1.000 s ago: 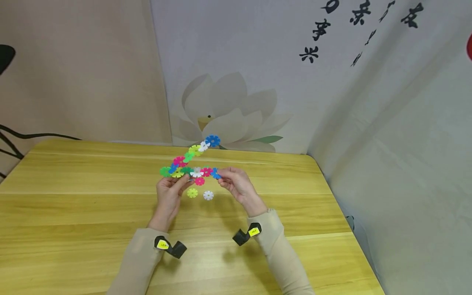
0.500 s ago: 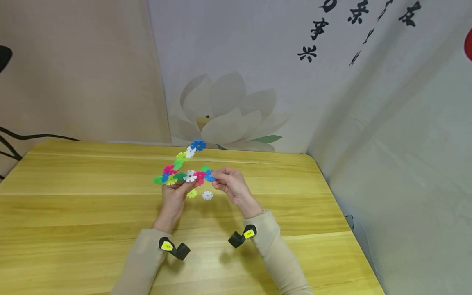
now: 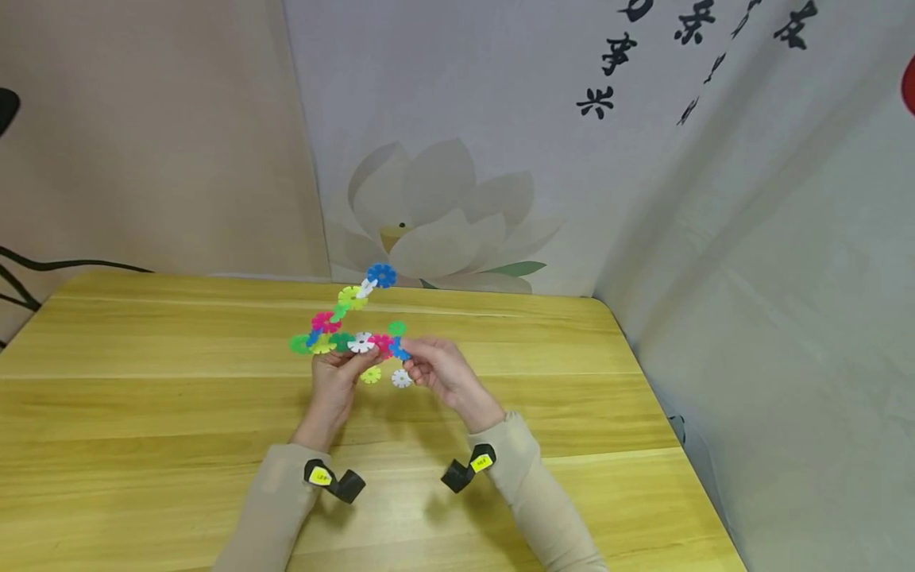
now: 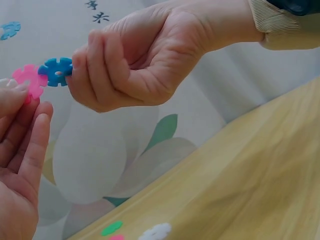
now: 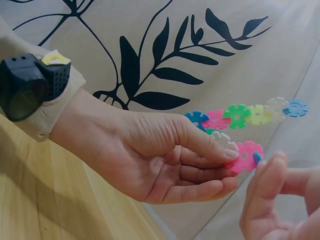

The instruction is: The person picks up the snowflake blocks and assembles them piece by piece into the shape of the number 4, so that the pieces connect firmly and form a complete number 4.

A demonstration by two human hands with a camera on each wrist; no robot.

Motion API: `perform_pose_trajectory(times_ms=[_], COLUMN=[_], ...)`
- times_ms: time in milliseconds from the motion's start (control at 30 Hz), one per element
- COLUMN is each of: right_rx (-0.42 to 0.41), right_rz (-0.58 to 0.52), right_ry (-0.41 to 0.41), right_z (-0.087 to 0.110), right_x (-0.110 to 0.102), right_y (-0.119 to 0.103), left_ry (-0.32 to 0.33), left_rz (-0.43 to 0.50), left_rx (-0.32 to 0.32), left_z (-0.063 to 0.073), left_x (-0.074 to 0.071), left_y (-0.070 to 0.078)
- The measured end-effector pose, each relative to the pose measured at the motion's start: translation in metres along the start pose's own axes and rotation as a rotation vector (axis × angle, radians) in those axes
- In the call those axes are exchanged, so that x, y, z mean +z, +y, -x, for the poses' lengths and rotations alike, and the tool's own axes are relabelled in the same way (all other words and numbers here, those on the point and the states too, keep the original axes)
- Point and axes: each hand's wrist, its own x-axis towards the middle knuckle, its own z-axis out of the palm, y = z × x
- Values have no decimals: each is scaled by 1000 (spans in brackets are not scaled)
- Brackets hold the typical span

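A bent chain of flower-shaped interlocking discs (image 3: pixel 326 322) in several colours is held up above the wooden table. My left hand (image 3: pixel 334 387) grips its near row, thumb on the pink disc (image 5: pixel 246 156) and the fingers beneath. At that row's right end, my right hand (image 3: pixel 449 377) pinches a blue disc (image 4: pixel 57 71) between thumb and curled fingers. The blue disc meets the edge of the pink one. From the row's left end a second arm of the chain rises up and away, ending in another blue disc (image 3: pixel 382 276).
Loose discs lie on the table (image 3: pixel 179 477) under the hands: a yellow disc (image 3: pixel 371 375), a white disc (image 3: pixel 402 378) and a green disc (image 3: pixel 397 328). Behind the table hangs a printed curtain (image 3: pixel 457 95). Black cables (image 3: pixel 79 263) run at the left.
Both hands and the chain have shifted left. The far arm of the chain has swung left, and the green loose disc shows more fully now. The right hand keeps its pinch on the blue disc.
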Motion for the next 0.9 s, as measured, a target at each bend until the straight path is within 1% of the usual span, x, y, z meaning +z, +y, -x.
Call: perform_pose_trajectory(times_ms=[100,200,400,467,567,733,833,900], right_rx=[26,27,-28,-26,7,57,62,51], right_rz=[24,41,49,37,9,-40,-46,-23], right_ry=[-31,-44,-95,-102,-85,-65,-61,-48], right_z=[1,4,10,12,12,11,10,10], right_x=[-1,-1,0,1,3,9,11,12], right_y=[0,0,-1,-1,-1,1,1,0], left_ry=[-22,-48,-107,-125,-145,-148,-138,-128], left_rz=[-2,-11,-119,-141,-160,-180,-181,-182], left_rx=[8,19,92,109,116,114,122,125], left_z=[0,0,1,0,1,2,2,2], left_x=[-2,-3,-6,-7,-9,-11,-11,-11], left_y=[1,1,3,5,6,6,6,6])
